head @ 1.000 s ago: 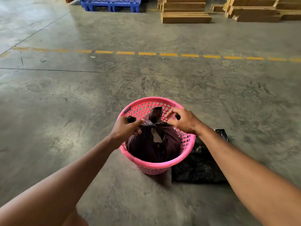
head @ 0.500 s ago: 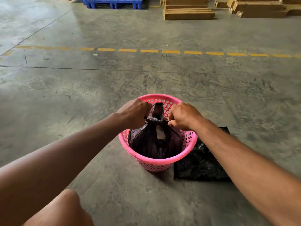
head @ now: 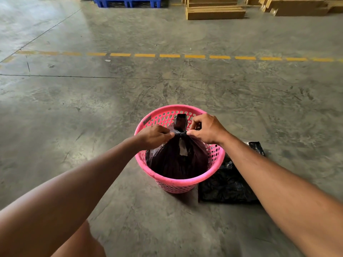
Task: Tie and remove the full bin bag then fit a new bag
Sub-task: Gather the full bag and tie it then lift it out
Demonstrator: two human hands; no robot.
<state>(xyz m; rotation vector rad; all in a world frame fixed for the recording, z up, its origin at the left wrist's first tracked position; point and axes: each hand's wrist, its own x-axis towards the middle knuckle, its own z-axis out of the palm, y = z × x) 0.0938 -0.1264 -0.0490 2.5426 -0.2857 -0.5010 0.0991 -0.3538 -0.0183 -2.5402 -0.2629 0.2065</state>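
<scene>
Both hands had drawn in, the left hand [head: 154, 135] and right hand [head: 206, 129] pinching the neck of the full bag [head: 176, 160], still inside the pink basket [head: 178, 182], apparently cinching a knot.

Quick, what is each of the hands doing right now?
Left hand: closed, pinching the knot of the full bin bag.
Right hand: closed, pinching the same knot.
</scene>
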